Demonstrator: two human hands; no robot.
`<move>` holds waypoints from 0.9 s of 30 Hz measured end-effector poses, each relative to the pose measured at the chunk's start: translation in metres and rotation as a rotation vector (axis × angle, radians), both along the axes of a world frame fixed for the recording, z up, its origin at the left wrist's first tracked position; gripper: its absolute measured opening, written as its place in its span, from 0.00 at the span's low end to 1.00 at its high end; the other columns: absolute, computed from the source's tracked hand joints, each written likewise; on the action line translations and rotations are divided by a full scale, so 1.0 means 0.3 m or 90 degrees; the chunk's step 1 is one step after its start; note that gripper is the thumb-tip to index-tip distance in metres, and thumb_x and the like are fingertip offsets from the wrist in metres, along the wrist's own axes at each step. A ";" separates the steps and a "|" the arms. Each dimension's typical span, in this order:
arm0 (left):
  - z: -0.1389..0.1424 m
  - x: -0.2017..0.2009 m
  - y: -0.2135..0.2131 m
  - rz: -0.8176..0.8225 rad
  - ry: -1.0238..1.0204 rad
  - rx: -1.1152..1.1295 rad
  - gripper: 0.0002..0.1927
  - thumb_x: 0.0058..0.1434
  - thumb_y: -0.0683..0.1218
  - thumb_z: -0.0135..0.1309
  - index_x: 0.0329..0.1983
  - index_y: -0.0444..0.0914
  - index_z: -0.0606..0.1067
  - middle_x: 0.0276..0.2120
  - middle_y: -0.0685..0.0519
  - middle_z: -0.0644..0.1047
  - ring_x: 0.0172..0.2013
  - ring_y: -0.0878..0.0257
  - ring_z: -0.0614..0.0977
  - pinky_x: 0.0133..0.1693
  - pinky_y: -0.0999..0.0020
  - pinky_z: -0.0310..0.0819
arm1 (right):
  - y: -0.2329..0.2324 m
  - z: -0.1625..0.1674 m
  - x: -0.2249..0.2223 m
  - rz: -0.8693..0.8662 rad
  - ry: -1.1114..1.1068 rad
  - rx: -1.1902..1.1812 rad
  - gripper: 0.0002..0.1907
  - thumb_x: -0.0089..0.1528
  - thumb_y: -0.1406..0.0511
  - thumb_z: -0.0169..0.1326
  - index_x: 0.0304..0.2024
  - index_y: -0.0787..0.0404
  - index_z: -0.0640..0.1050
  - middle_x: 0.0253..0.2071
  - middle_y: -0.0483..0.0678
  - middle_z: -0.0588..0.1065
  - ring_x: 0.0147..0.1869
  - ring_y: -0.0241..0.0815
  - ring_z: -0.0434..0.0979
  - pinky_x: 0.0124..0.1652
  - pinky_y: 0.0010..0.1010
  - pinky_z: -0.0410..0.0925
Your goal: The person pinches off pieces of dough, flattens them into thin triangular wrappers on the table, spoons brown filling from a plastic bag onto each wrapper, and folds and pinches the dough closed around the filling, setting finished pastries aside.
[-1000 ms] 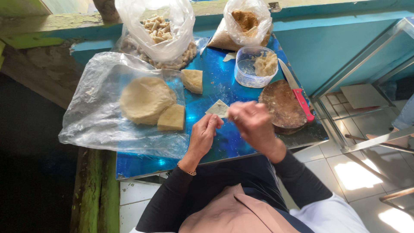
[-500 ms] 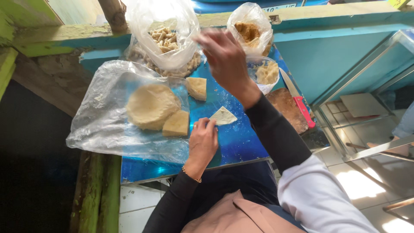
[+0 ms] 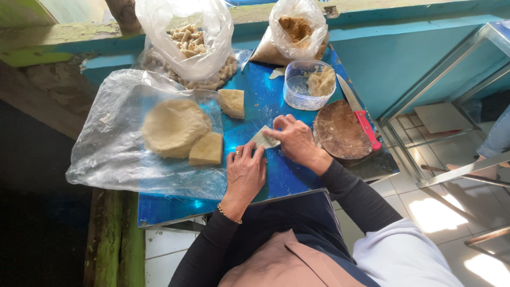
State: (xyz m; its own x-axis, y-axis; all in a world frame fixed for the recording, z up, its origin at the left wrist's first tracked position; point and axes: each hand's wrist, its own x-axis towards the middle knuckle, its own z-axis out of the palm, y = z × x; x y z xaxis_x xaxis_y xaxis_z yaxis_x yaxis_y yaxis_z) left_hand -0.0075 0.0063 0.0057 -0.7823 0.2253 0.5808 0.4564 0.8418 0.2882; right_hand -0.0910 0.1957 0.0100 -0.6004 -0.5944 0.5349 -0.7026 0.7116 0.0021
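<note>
On the blue tabletop (image 3: 276, 175) lies a small pale triangular piece of dough wrapper (image 3: 264, 139). My right hand (image 3: 295, 139) presses on its right side with the fingertips. My left hand (image 3: 244, 172), with a ring and a bracelet, rests flat just below it, its fingertips touching the wrapper's lower edge. To the left, a round slab of dough (image 3: 172, 126) and two cut wedges (image 3: 207, 150) (image 3: 232, 102) sit on a clear plastic sheet (image 3: 106, 154).
A clear tub of filling (image 3: 308, 85) stands behind my right hand. A round wooden board (image 3: 340, 130) carries a red-handled knife (image 3: 361, 119). Two plastic bags stand at the back: rolled pieces (image 3: 188, 40) and brown crumbs (image 3: 295, 29). Metal frame (image 3: 451, 79) at right.
My right hand had reached up toward the bags at the back and has come back down onto the wrapper. My left hand has stayed beside the wrapper.
</note>
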 end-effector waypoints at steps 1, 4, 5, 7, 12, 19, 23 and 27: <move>-0.001 0.004 -0.001 -0.001 -0.005 0.002 0.18 0.57 0.44 0.59 0.52 0.39 0.76 0.53 0.49 0.75 0.53 0.52 0.75 0.51 0.53 0.65 | -0.001 0.001 -0.001 0.007 0.002 0.015 0.23 0.54 0.70 0.58 0.50 0.45 0.83 0.43 0.45 0.72 0.48 0.48 0.73 0.40 0.39 0.69; -0.006 0.013 0.003 0.006 0.001 0.007 0.19 0.57 0.45 0.59 0.52 0.39 0.76 0.53 0.49 0.75 0.53 0.52 0.75 0.51 0.53 0.65 | 0.006 0.000 0.011 -0.008 -0.034 0.012 0.25 0.53 0.72 0.57 0.51 0.48 0.83 0.42 0.46 0.73 0.48 0.48 0.74 0.40 0.39 0.70; -0.008 0.017 0.005 0.009 0.006 0.008 0.19 0.57 0.45 0.59 0.52 0.39 0.76 0.53 0.49 0.75 0.52 0.52 0.75 0.51 0.53 0.65 | 0.012 -0.002 0.017 -0.005 -0.058 -0.022 0.25 0.54 0.73 0.56 0.51 0.47 0.83 0.43 0.46 0.73 0.49 0.48 0.74 0.42 0.39 0.70; -0.009 0.021 0.006 0.009 0.005 0.018 0.18 0.57 0.45 0.59 0.52 0.39 0.76 0.52 0.50 0.75 0.52 0.52 0.75 0.51 0.53 0.65 | 0.028 -0.004 0.024 0.004 -0.100 -0.089 0.25 0.55 0.74 0.55 0.51 0.45 0.84 0.44 0.45 0.73 0.50 0.47 0.74 0.46 0.38 0.72; 0.001 0.027 0.004 0.002 0.006 0.023 0.18 0.57 0.45 0.59 0.52 0.39 0.77 0.52 0.50 0.75 0.51 0.52 0.75 0.51 0.54 0.64 | 0.140 0.069 -0.010 -0.015 -0.088 -0.142 0.21 0.58 0.72 0.57 0.51 0.46 0.83 0.46 0.43 0.74 0.54 0.47 0.75 0.49 0.37 0.72; 0.006 0.036 0.023 -0.008 -0.009 -0.014 0.23 0.59 0.49 0.59 0.56 0.37 0.74 0.51 0.47 0.73 0.52 0.52 0.73 0.53 0.51 0.62 | 0.390 0.241 -0.215 -0.264 -0.034 0.129 0.18 0.49 0.60 0.70 0.43 0.45 0.85 0.46 0.44 0.72 0.56 0.48 0.69 0.49 0.43 0.64; 0.010 0.037 0.031 -0.009 -0.039 -0.027 0.21 0.61 0.50 0.58 0.55 0.38 0.74 0.52 0.45 0.72 0.54 0.49 0.71 0.56 0.47 0.60 | 0.427 0.245 -0.289 -0.266 -0.080 0.240 0.11 0.48 0.60 0.70 0.34 0.42 0.85 0.46 0.40 0.73 0.60 0.44 0.69 0.54 0.41 0.64; 0.012 0.038 0.034 -0.015 0.007 -0.017 0.24 0.58 0.49 0.57 0.56 0.37 0.73 0.57 0.42 0.71 0.59 0.48 0.70 0.58 0.43 0.57 | 0.429 0.242 -0.309 -0.238 -0.143 0.185 0.08 0.50 0.60 0.69 0.33 0.44 0.85 0.47 0.41 0.73 0.59 0.45 0.69 0.53 0.42 0.64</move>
State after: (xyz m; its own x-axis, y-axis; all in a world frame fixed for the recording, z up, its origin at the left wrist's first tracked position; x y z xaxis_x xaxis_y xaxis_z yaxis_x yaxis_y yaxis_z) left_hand 0.0038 0.0166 0.0093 -0.7703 0.2592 0.5826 0.4796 0.8376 0.2615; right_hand -0.1836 0.3245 0.0826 -0.8808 -0.4227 0.2135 -0.4070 0.9062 0.1152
